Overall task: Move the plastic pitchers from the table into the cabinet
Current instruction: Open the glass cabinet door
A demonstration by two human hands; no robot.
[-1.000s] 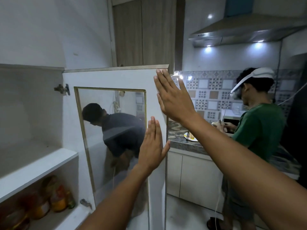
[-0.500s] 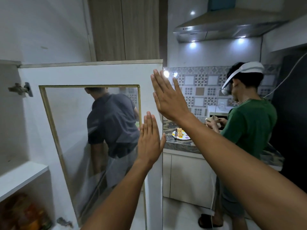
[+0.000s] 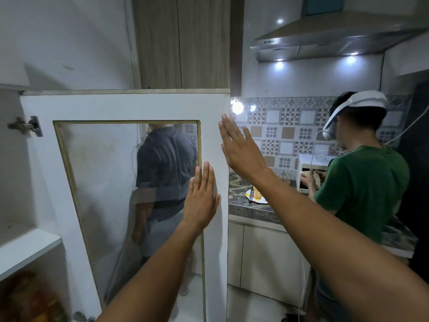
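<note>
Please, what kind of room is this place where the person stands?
Most likely a home kitchen. A steel extractor hood hangs on the wall, a patterned tile backsplash runs above a dark marbled stone countertop, and a white cabinet door with a glass pane stands open.

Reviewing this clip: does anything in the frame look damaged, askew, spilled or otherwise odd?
Nothing looks broken or spilled. The cabinet door stands open with both hands flat against it, left hand low, right hand at its free edge. One oddity for this task: no plastic pitcher is in view, and neither hand holds anything.
</note>
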